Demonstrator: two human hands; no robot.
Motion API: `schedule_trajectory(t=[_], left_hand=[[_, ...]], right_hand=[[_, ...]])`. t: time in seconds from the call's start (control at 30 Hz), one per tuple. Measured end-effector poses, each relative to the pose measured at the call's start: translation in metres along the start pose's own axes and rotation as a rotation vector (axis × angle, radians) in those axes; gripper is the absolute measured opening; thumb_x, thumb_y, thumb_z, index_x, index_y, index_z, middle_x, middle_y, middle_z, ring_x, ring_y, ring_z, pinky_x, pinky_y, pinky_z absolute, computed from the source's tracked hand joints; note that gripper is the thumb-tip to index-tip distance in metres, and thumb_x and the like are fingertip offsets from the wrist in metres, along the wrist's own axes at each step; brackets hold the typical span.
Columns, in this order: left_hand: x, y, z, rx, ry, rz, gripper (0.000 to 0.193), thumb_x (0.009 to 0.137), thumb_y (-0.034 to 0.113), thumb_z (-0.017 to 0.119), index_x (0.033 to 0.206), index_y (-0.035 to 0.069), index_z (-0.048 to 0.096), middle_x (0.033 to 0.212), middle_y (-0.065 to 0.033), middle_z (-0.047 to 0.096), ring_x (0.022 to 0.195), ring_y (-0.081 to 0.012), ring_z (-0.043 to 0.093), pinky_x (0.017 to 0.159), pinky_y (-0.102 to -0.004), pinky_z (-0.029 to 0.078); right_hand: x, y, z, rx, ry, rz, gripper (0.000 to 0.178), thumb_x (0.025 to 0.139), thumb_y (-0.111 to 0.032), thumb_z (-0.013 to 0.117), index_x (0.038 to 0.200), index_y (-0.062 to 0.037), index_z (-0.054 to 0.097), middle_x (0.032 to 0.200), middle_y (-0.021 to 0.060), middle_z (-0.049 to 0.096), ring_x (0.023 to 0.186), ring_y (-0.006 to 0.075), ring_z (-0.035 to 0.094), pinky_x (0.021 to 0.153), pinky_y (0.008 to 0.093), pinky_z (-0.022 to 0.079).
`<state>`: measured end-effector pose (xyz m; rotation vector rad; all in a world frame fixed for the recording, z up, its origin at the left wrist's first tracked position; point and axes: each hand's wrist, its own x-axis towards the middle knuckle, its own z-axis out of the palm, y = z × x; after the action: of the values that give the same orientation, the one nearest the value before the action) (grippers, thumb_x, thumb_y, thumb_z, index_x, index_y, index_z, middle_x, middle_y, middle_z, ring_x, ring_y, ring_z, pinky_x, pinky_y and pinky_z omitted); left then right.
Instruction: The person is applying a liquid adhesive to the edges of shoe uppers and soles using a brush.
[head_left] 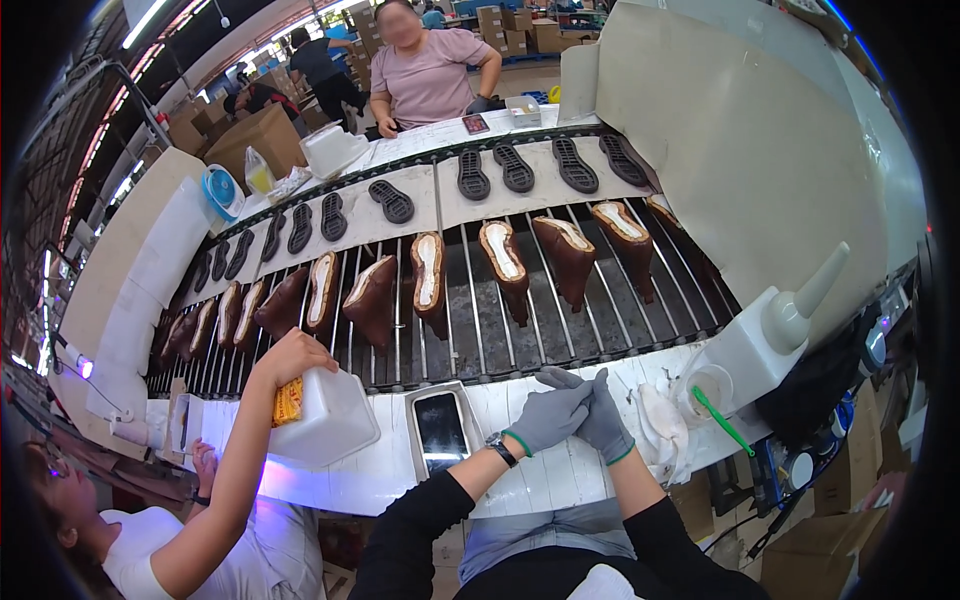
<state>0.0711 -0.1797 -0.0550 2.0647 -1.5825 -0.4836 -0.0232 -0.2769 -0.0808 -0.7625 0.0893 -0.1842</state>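
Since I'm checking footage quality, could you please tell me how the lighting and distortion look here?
In the head view, fisheye distortion bows the rack of metal rods and the corners fall to black; also in the head view, purple-blue light tints the white table at lower left, a small lamp glares, and the left hand and right hand look fairly sharp.

Matt grey cloth gloves [545, 415], a phone [440, 425] with a glossy dark screen and a smooth white plastic bottle [745, 345] come through on my remote feed. I see brown shoe uppers [570, 265] with a smooth, leather-like skin over bare metal rods [397, 335], and matt black, rubber-like soles [391, 202], their tread rough and ridged, on a pale, dull-finished strip [362, 212].
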Motion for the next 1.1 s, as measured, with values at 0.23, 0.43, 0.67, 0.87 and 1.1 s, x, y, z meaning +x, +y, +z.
schedule_trajectory(t=[0.23,0.43,0.67,0.87,1.1], left_hand=[[-0.0007,0.0010,-0.0013,-0.038,0.001,0.010,0.035,0.092,0.027,0.046,0.124,0.015,0.053,0.087,-0.0164,0.068,0.071,-0.0366,0.066,0.065,-0.0474,0.053],[0.0007,0.0004,0.0014,-0.013,0.020,0.025,0.040,0.092,0.027,0.045,0.130,0.017,0.050,0.084,-0.0161,0.068,0.069,-0.0366,0.065,0.064,-0.0474,0.052],[-0.0006,0.0035,0.0000,-0.018,0.082,0.091,0.039,0.093,0.027,0.044,0.130,0.018,0.052,0.086,-0.0161,0.068,0.069,-0.0354,0.066,0.062,-0.0473,0.052],[-0.0005,0.0025,-0.0028,0.008,0.009,0.090,0.035,0.093,0.028,0.044,0.124,0.017,0.055,0.104,-0.0129,0.068,0.080,-0.0327,0.067,0.066,-0.0450,0.053],[0.0012,0.0039,-0.0083,-0.013,-0.035,0.136,0.035,0.093,0.027,0.045,0.125,0.017,0.055,0.111,-0.0127,0.067,0.084,-0.0325,0.067,0.069,-0.0438,0.053]], right_hand=[[-0.0003,0.0017,-0.0026,0.010,0.021,0.002,0.093,0.091,-0.073,0.017,0.146,0.0019,0.032,0.147,0.0189,0.040,0.134,0.0276,0.042,0.112,0.0398,0.034],[-0.0006,0.0012,-0.0056,0.004,0.010,-0.002,0.092,0.092,-0.072,0.017,0.145,0.0021,0.033,0.147,0.0188,0.040,0.133,0.0274,0.042,0.112,0.0398,0.034],[-0.0027,0.0046,-0.0072,-0.019,-0.013,-0.038,0.082,0.098,-0.063,0.019,0.144,0.0035,0.033,0.147,0.0177,0.040,0.134,0.0285,0.042,0.112,0.0397,0.034],[-0.0051,0.0030,-0.0063,-0.035,-0.024,-0.048,0.067,0.103,-0.048,0.026,0.144,0.0047,0.034,0.147,0.0179,0.040,0.133,0.0292,0.043,0.112,0.0392,0.035],[-0.0070,0.0008,-0.0095,-0.050,-0.050,-0.052,0.061,0.103,-0.043,0.032,0.145,0.0021,0.035,0.135,0.0185,0.051,0.122,0.0256,0.052,0.105,0.0390,0.041]])
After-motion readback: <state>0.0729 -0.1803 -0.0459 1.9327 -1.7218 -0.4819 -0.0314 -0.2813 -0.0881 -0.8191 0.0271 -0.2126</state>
